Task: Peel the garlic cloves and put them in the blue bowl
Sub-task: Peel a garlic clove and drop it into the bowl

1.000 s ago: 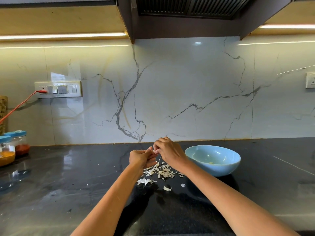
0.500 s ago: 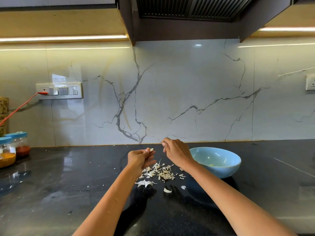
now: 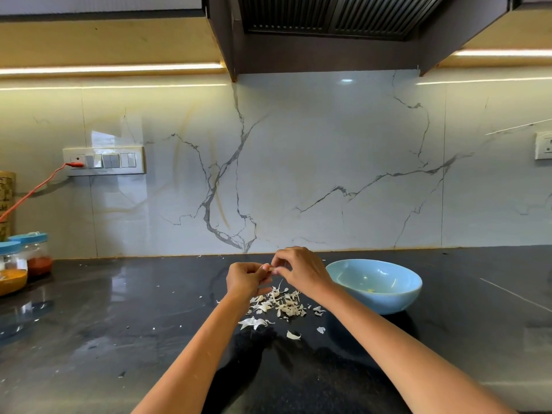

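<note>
Above a dark table (image 3: 119,339), left hand (image 3: 246,279) and right hand (image 3: 301,271) together pinch a garlic clove (image 3: 271,268). Peels (image 3: 277,303) lie beneath; blue bowl (image 3: 397,297) at three o'clock. No readable writing.

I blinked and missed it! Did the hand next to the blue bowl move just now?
Yes. The right hand has come back leftward, away from the blue bowl, to meet the left hand at the garlic clove again, above the peels.
</note>
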